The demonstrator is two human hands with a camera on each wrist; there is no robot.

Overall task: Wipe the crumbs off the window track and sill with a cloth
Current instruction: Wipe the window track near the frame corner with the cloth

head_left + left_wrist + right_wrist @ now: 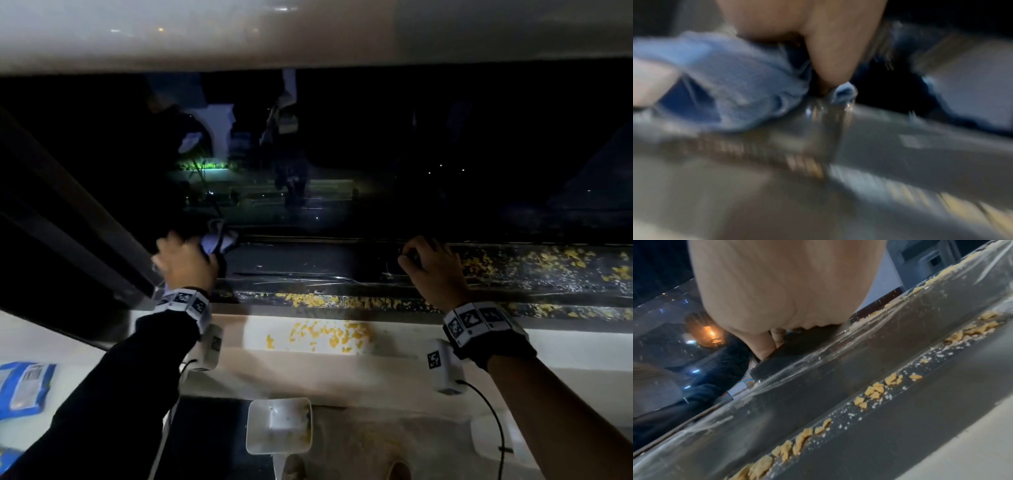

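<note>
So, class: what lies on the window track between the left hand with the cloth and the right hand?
In the head view, the track between left hand holding the cloth and right hand looks bare and dark; crumbs line only its near edge.

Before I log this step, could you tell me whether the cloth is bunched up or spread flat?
Bunched: the left hand grips the cloth in crumpled folds.

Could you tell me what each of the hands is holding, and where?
Left hand grips the bunched light-blue cloth at its middle; right hand holds nothing.

fuzzy blue cloth (740, 78), glossy scratched dark track (308, 263), dry yellow crumbs (329, 334)
</note>
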